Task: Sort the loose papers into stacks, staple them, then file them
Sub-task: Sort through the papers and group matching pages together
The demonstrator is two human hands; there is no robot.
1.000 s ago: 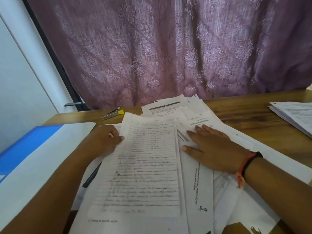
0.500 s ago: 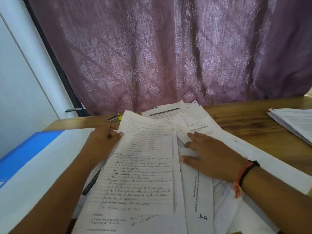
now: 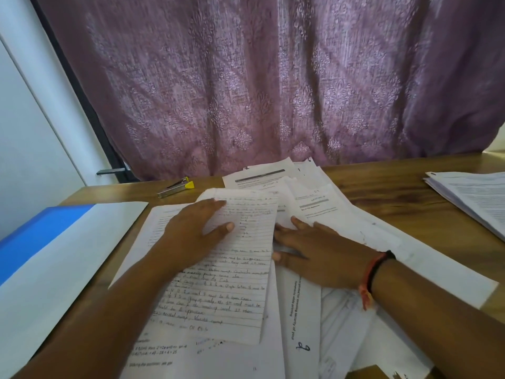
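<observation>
A spread of loose papers (image 3: pixel 314 203) covers the middle of the wooden table (image 3: pixel 382 192). On top lies a handwritten lined sheet (image 3: pixel 235 283). My left hand (image 3: pixel 196 233) lies flat on the upper part of that sheet, fingers straight. My right hand (image 3: pixel 314 253) rests flat on the printed pages just right of the sheet, fingertips at its edge. A silver stapler with a yellow end (image 3: pixel 176 186) lies on the table behind the papers, apart from both hands. An open file folder, blue outside and white inside (image 3: pixel 62 258), lies at the left.
Another stack of printed papers (image 3: pixel 475 198) sits at the table's right edge. A purple patterned curtain (image 3: pixel 273 77) hangs behind the table, and a white wall with a dark frame (image 3: pixel 32 132) stands at the left.
My left hand has moved from the lined sheet's left edge onto its top surface and now lies flat there. The stapler has come into full view. My right hand has barely shifted.
</observation>
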